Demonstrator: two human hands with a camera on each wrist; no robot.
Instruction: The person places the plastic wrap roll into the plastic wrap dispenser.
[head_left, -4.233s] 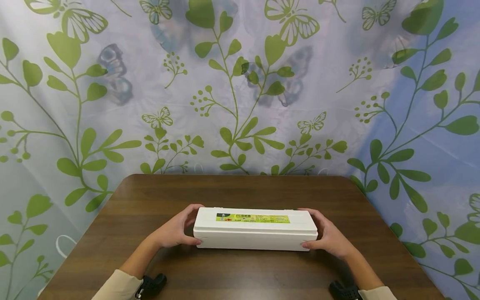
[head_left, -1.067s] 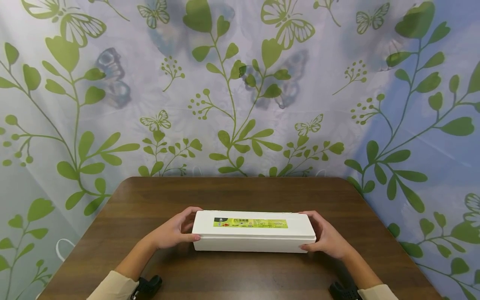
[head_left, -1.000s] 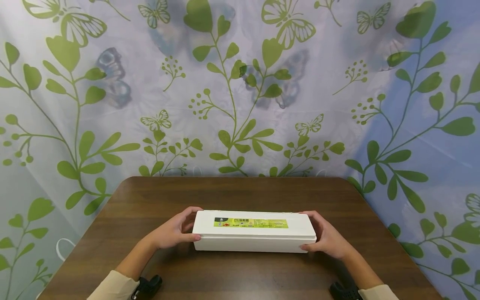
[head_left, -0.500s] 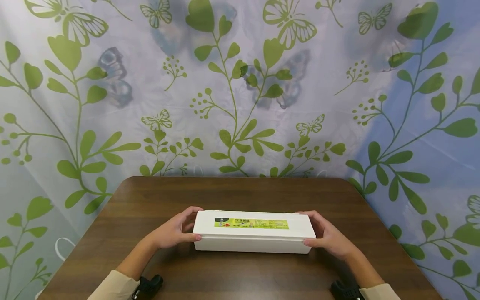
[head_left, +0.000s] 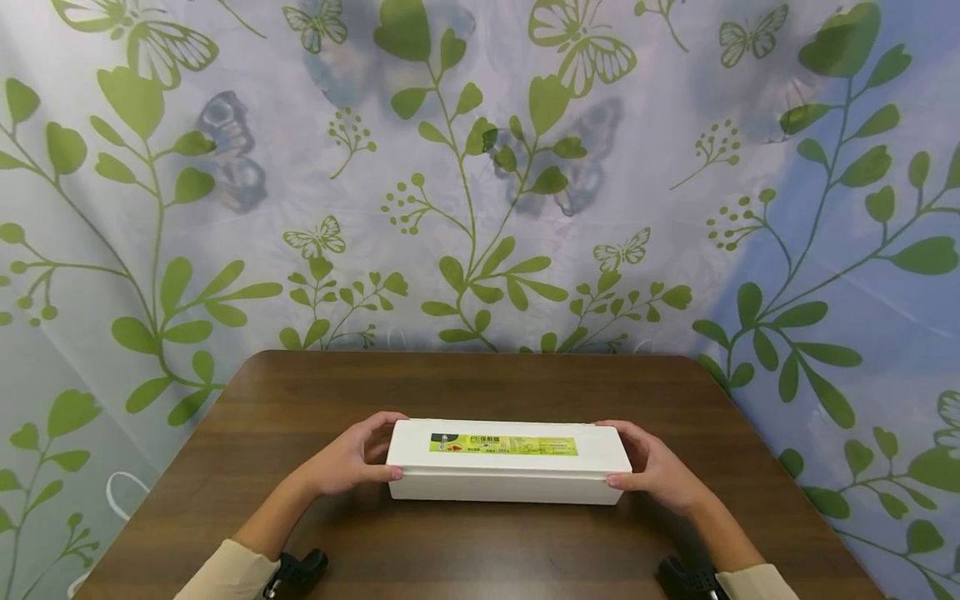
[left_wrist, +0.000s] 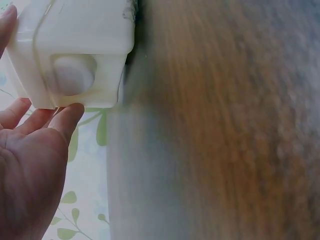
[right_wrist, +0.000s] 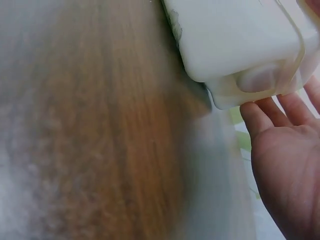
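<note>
A long white cling film box [head_left: 510, 487] with a green and yellow label on its lid sits on the wooden table, its lid down. At its left end my left hand [head_left: 348, 458] grips it, thumb on the front face and fingers round the back corner. My right hand [head_left: 663, 475] holds the other end the same way, its thumb near the lid seam. The left wrist view shows a round recess in the end wall of the box [left_wrist: 90, 30], with fingertips along its back side. A similar end of the box [right_wrist: 240, 40] appears in the right wrist view.
The brown table [head_left: 480, 383] has rounded far corners. Behind it hangs a curtain [head_left: 480, 208] printed with green leaves and butterflies. A white cord loop [head_left: 112, 496] shows beyond the table's left edge. Dark straps [head_left: 296, 573] sit on both wrists.
The right thumb has shifted slightly up the front face of the box toward the lid seam. The box and the left hand stay in nearly the same place.
</note>
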